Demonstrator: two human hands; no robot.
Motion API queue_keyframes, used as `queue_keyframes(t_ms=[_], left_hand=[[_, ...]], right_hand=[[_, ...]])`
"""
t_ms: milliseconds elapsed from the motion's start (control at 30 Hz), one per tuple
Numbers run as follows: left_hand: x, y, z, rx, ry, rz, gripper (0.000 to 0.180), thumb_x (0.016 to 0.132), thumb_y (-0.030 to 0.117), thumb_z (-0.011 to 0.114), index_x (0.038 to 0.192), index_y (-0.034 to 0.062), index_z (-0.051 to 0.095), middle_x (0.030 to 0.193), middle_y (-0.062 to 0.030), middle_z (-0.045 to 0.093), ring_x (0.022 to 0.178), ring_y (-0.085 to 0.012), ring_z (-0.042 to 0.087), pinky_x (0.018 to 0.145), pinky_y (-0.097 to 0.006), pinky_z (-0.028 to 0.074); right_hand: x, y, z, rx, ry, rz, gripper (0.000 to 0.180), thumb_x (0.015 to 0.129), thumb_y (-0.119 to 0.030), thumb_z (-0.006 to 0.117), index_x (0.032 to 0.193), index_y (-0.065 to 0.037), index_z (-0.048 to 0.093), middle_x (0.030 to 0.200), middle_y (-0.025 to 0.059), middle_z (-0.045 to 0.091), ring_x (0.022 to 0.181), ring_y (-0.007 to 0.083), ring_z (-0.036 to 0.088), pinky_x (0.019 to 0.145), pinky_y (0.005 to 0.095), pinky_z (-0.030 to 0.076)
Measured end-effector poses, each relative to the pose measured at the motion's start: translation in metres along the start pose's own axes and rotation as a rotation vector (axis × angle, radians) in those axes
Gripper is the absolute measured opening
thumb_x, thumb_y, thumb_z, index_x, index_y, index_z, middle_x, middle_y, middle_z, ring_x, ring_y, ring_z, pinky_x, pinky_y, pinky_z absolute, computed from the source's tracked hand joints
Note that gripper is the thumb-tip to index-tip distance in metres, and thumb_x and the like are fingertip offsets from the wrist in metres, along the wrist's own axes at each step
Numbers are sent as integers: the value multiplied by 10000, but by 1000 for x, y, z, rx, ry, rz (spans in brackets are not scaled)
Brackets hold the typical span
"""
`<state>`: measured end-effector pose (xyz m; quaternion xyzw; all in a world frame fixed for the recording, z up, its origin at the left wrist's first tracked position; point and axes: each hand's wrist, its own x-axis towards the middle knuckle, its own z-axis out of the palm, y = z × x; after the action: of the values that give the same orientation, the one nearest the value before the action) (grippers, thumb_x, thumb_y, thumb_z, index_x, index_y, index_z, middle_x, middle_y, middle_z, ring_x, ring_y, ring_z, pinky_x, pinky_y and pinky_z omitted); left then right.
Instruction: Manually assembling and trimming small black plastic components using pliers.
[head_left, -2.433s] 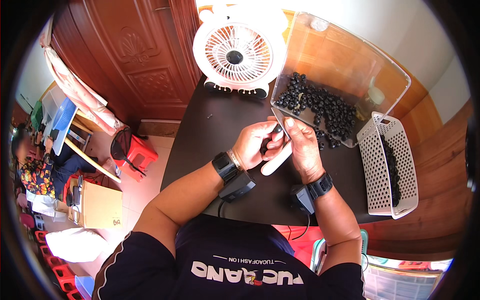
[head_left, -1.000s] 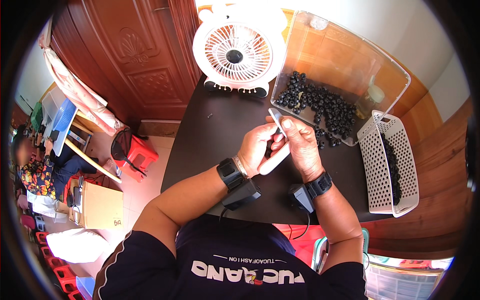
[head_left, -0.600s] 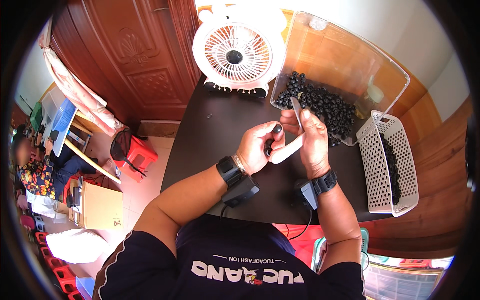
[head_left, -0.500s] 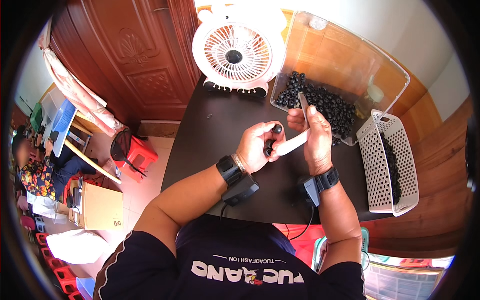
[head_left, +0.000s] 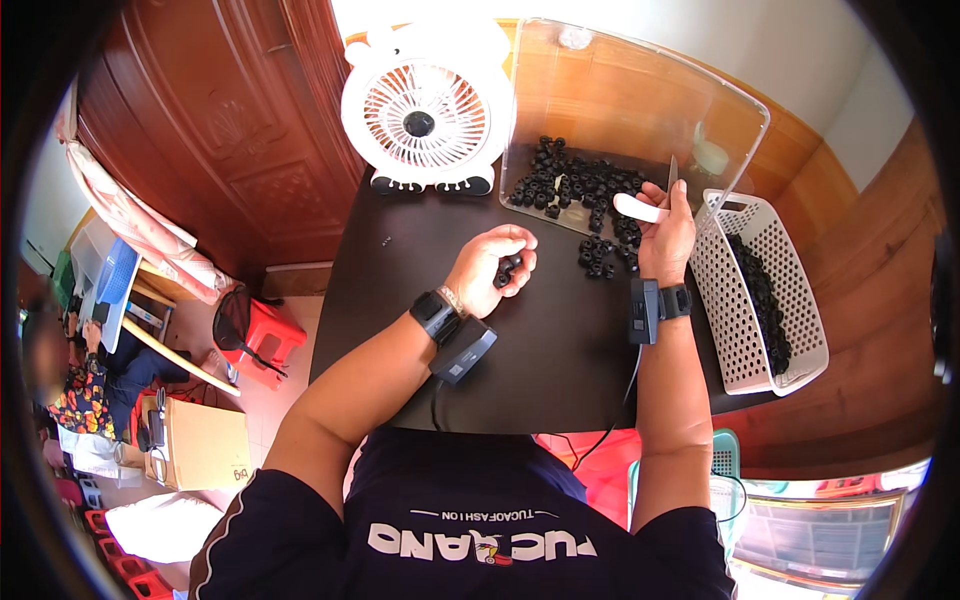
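Observation:
My left hand (head_left: 494, 262) is over the middle of the dark table, its fingers curled around several small round black pieces (head_left: 508, 268). Farther forward and to the right, my right hand (head_left: 668, 228) grips a small knife (head_left: 640, 208) with a white handle and a thin metal blade pointing up. That hand is beside a loose heap of similar black pieces (head_left: 590, 185), at the front of a clear plastic bin (head_left: 640, 85). A few of the pieces lie on the table in front of the bin.
A white fan (head_left: 425, 115) stands at the table's far left. On the right, a white perforated basket (head_left: 745, 330) holds dark pieces. A red stool (head_left: 262, 335) and a cardboard box (head_left: 205, 440) are on the floor at left, where another person (head_left: 75, 370) sits.
My right hand has moved right with the knife, away from my left hand. My left hand has closed more around its black pieces. More pieces now lie outside the bin's front.

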<state>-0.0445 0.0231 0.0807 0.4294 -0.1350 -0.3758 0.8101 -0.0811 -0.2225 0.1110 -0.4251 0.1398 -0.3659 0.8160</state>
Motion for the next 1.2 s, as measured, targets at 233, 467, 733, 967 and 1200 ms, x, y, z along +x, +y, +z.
queue_keyframes(t_ms=[233,467,733,967,1200], left_hand=[[38,3,33,484,-9,-78,150,851,102,469,903,20,584,644,-12,494,469,-66,408,360,-209,270],[57,-26,62,1489,-97,163,250,837,212,547,993,17,546,819,-167,620,822,-309,605,715,-393,457],[53,-25,93,2002,-228,82,248,852,184,475,1036,20,496,851,-179,650,831,-361,629,716,-464,487],[67,-40,54,1924,-126,250,221,850,200,508,963,10,523,745,-162,629,744,-322,637,680,-434,488],[26,5,11,201,21,-58,220,920,248,479,874,48,559,575,2,463,416,-84,402,342,-223,264]], right_hand=[[1,-1,0,13,4,6,284,958,-340,484,996,-69,560,877,98,651,715,175,619,625,294,491],[-3,-1,3,-4,-17,9,282,938,-320,532,914,-41,563,827,108,653,670,167,615,586,280,478],[-3,3,3,-1,-31,23,289,931,-336,540,841,-62,559,816,103,656,646,159,612,566,269,465],[-5,8,7,-45,-57,21,295,930,-339,537,818,-69,576,812,89,661,635,139,602,548,255,442],[-26,2,22,-144,-392,118,341,945,-331,501,878,-26,637,767,71,657,588,124,568,556,256,448]])
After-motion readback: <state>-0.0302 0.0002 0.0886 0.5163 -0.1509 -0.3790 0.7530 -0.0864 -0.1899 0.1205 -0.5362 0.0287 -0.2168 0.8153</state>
